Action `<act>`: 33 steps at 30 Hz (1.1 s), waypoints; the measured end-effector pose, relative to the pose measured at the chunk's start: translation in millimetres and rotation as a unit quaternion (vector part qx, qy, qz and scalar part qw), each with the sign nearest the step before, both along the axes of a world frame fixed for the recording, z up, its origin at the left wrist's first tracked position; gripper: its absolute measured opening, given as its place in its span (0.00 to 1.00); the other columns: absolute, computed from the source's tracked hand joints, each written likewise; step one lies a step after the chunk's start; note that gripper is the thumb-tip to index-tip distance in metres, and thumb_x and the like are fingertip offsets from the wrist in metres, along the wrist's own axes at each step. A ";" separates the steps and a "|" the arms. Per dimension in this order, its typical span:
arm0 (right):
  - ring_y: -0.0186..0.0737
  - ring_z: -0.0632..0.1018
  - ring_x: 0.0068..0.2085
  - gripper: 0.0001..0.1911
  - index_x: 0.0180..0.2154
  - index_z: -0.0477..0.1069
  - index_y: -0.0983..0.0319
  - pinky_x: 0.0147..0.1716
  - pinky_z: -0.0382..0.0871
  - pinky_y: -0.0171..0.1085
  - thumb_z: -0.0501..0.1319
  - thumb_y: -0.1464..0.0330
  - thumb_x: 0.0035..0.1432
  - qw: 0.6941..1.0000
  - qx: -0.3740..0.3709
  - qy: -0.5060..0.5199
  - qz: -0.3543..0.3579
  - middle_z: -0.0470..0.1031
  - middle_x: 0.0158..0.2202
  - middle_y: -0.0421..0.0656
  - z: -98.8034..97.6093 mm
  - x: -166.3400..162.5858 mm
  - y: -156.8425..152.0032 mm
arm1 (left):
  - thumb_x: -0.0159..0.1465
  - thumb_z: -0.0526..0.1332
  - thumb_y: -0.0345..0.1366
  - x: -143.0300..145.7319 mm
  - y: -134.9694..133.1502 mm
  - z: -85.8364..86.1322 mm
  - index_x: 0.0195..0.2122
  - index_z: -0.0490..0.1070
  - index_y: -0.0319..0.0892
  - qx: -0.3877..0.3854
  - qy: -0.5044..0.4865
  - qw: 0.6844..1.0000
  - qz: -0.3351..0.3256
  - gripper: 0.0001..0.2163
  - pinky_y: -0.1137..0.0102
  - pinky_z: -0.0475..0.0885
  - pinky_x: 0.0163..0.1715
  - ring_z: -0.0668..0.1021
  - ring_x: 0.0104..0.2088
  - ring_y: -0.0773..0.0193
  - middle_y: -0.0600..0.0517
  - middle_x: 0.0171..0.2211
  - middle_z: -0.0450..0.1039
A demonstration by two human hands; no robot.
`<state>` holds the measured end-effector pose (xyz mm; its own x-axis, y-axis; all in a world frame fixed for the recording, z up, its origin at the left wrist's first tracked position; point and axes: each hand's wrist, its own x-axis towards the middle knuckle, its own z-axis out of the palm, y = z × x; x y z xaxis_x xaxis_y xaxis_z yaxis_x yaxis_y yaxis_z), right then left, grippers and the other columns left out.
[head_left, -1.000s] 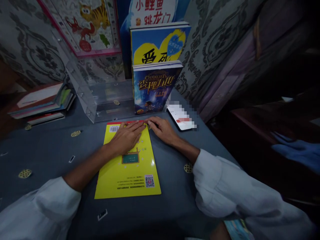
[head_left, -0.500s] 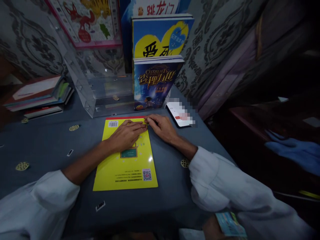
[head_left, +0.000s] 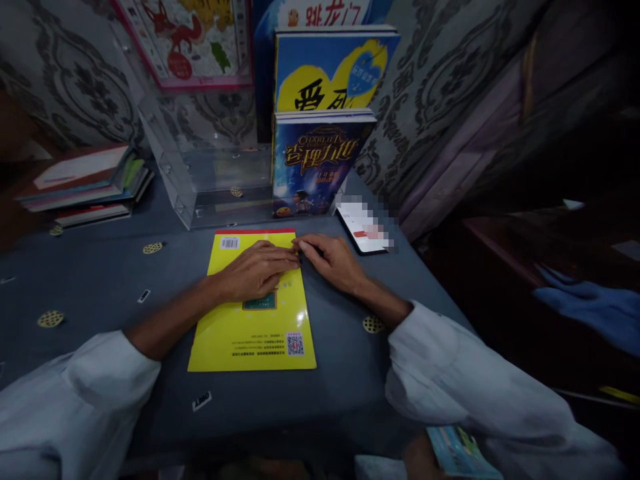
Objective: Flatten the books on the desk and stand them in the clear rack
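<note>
A yellow book (head_left: 250, 347) with a red top edge, a barcode and a QR code lies back cover up on the table. My left hand (head_left: 255, 270) rests flat across its upper part, fingers stretched toward the right edge and covering part of a printed chalkboard. Beside that edge is my right hand (head_left: 333, 260), its fingers curled, with thumb and forefinger close together by the left fingertips. Whether the right fingertips pinch the cover or something small there is hidden.
Books (head_left: 320, 167) stand in a clear acrylic rack (head_left: 185, 207) at the back. A phone (head_left: 365, 230) lies right of it, partly blurred out. Stacked books (head_left: 85, 183) are at the left. A blue-green printed item (head_left: 463, 453) shows at the bottom edge, below the table (head_left: 165, 353).
Both hands have slid slightly down the book toward me, the left covering more of the chalkboard picture. The whole view has shifted a little. The book stays in place.
</note>
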<state>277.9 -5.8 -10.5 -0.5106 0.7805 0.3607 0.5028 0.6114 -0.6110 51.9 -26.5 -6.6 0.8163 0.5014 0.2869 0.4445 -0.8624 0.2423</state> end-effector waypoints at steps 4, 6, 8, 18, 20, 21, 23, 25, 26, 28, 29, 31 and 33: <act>0.46 0.80 0.42 0.15 0.42 0.78 0.60 0.45 0.72 0.42 0.53 0.65 0.71 1.000 -0.006 0.008 -0.003 0.81 0.37 0.46 -2.1 0.1 -5.4 | 0.68 0.51 0.27 0.2 -3.3 2.0 0.59 0.72 0.42 0.009 0.013 1.000 -0.008 0.20 0.54 0.67 0.59 0.75 0.60 0.56 0.45 0.58 0.75; 0.47 0.80 0.42 0.15 0.42 0.79 0.60 0.45 0.72 0.43 0.53 0.66 0.70 1.000 -0.002 0.009 0.000 0.82 0.37 0.46 -2.3 0.0 -5.6 | 0.68 0.51 0.27 1.1 -5.3 3.4 0.59 0.71 0.42 0.014 0.031 0.999 -0.001 0.20 0.54 0.67 0.59 0.74 0.61 0.55 0.45 0.59 0.75; 0.47 0.81 0.43 0.14 0.43 0.79 0.59 0.45 0.73 0.44 0.54 0.67 0.70 1.000 0.001 0.010 0.003 0.82 0.38 0.46 -2.1 0.4 -6.5 | 0.69 0.51 0.27 2.0 -7.8 5.3 0.60 0.71 0.41 0.017 0.044 0.999 0.004 0.20 0.54 0.67 0.59 0.74 0.61 0.55 0.44 0.60 0.74; 0.47 0.82 0.43 0.15 0.45 0.79 0.59 0.44 0.75 0.44 0.54 0.66 0.70 0.999 -0.001 0.042 0.003 0.83 0.40 0.46 -2.1 5.6 -17.9 | 0.74 0.49 0.34 5.9 -16.7 8.9 0.62 0.68 0.41 0.024 0.075 0.996 0.030 0.18 0.55 0.65 0.61 0.73 0.62 0.55 0.44 0.63 0.70; 0.47 0.82 0.44 0.15 0.46 0.79 0.60 0.45 0.75 0.45 0.53 0.67 0.70 0.999 -0.003 0.040 0.015 0.83 0.41 0.47 -1.5 5.0 -13.9 | 0.74 0.49 0.33 5.5 -12.2 6.4 0.62 0.68 0.43 0.035 0.081 0.995 0.045 0.18 0.55 0.65 0.62 0.73 0.62 0.55 0.44 0.64 0.69; 0.47 0.81 0.45 0.15 0.47 0.79 0.60 0.46 0.75 0.45 0.53 0.67 0.70 0.999 -0.002 0.038 0.023 0.83 0.42 0.47 -1.5 4.4 -11.3 | 0.74 0.50 0.33 5.1 -9.3 5.3 0.62 0.68 0.43 0.041 0.083 0.994 0.053 0.18 0.55 0.65 0.62 0.73 0.62 0.55 0.44 0.64 0.70; 0.47 0.80 0.48 0.16 0.50 0.78 0.59 0.49 0.74 0.47 0.53 0.68 0.70 0.999 0.002 0.035 0.042 0.82 0.45 0.47 -2.4 2.8 -6.0 | 0.73 0.51 0.32 4.4 -2.6 3.9 0.62 0.68 0.42 0.051 0.083 0.993 0.069 0.18 0.55 0.66 0.61 0.74 0.61 0.55 0.45 0.63 0.71; 0.48 0.79 0.51 0.16 0.53 0.76 0.59 0.51 0.74 0.49 0.53 0.68 0.70 0.998 0.010 0.036 0.055 0.82 0.47 0.48 -4.2 1.2 -1.5 | 0.72 0.51 0.31 3.4 3.8 3.0 0.61 0.69 0.41 0.057 0.077 0.993 0.075 0.18 0.55 0.67 0.60 0.76 0.59 0.55 0.44 0.61 0.72; 0.48 0.79 0.52 0.17 0.54 0.75 0.58 0.52 0.73 0.50 0.53 0.69 0.70 0.998 0.013 0.037 0.058 0.81 0.49 0.48 -5.2 0.7 0.1 | 0.72 0.51 0.31 2.9 6.5 2.5 0.60 0.70 0.41 0.059 0.071 0.993 0.073 0.18 0.56 0.68 0.60 0.77 0.58 0.55 0.44 0.60 0.73; 0.48 0.78 0.53 0.17 0.55 0.74 0.57 0.54 0.73 0.51 0.53 0.68 0.70 0.997 0.014 0.036 0.063 0.81 0.50 0.47 -6.6 0.4 1.7 | 0.72 0.51 0.32 1.5 10.6 1.1 0.60 0.70 0.40 0.061 0.057 0.994 0.067 0.18 0.56 0.69 0.59 0.77 0.58 0.55 0.43 0.60 0.74; 0.48 0.78 0.53 0.17 0.55 0.74 0.57 0.54 0.73 0.51 0.53 0.68 0.70 0.997 0.012 0.036 0.064 0.80 0.50 0.47 -6.9 0.6 1.6 | 0.72 0.51 0.32 0.7 11.8 0.4 0.60 0.70 0.40 0.060 0.051 0.995 0.063 0.18 0.56 0.69 0.59 0.77 0.58 0.55 0.43 0.60 0.74; 0.48 0.78 0.53 0.17 0.55 0.74 0.57 0.54 0.72 0.52 0.53 0.68 0.71 0.997 0.007 0.038 0.064 0.80 0.50 0.48 -6.6 1.7 -0.4 | 0.72 0.51 0.32 -0.7 12.5 -1.0 0.60 0.70 0.40 0.055 0.045 0.996 0.061 0.18 0.55 0.68 0.59 0.76 0.59 0.55 0.43 0.60 0.73; 0.48 0.78 0.53 0.17 0.55 0.75 0.58 0.54 0.73 0.51 0.53 0.68 0.71 0.998 0.000 0.043 0.056 0.80 0.50 0.48 -5.5 3.2 -4.2 | 0.72 0.51 0.31 -1.5 10.8 -1.3 0.60 0.71 0.41 0.046 0.041 0.996 0.058 0.18 0.55 0.68 0.59 0.75 0.60 0.56 0.44 0.60 0.73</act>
